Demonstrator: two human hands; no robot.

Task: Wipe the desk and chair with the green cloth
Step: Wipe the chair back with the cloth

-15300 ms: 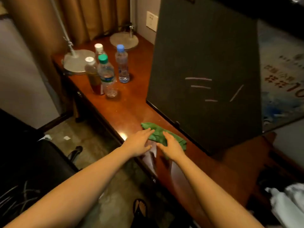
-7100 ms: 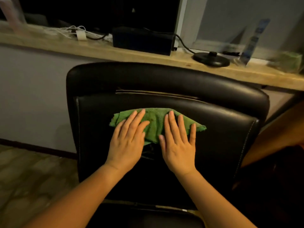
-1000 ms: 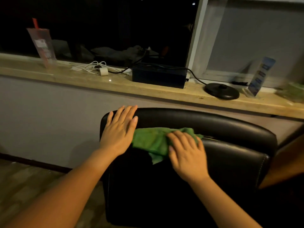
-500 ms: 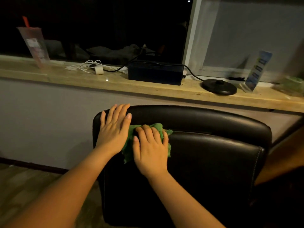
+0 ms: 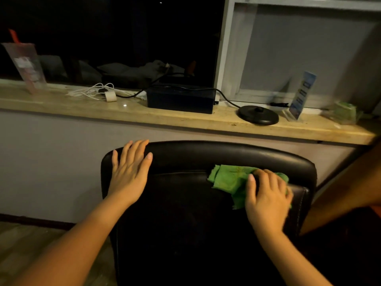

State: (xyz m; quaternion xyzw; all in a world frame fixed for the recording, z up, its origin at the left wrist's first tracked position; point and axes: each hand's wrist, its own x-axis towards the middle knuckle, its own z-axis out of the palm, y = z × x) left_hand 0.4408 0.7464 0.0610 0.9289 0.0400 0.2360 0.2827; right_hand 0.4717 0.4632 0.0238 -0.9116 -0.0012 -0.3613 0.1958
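Observation:
The black leather chair [image 5: 206, 157] fills the lower middle of the head view, its backrest facing me. The green cloth [image 5: 228, 179] lies bunched on the upper right of the backrest. My right hand [image 5: 268, 195] presses down on the cloth's right part, fingers curled over it. My left hand [image 5: 129, 172] lies flat on the backrest's upper left corner, fingers spread, holding nothing. The wooden desk [image 5: 350, 193] shows only as a dark brown edge at the far right.
A stone window ledge [image 5: 185, 118] runs behind the chair. On it stand a black box [image 5: 180, 99], white cables [image 5: 94, 92], a round black kettle base [image 5: 258, 115], a clear sign holder [image 5: 24, 65] and a blue card stand [image 5: 302, 94].
My right hand has slid the green cloth from the left part of the backrest's top over to the right. My left hand has stayed on the upper left corner.

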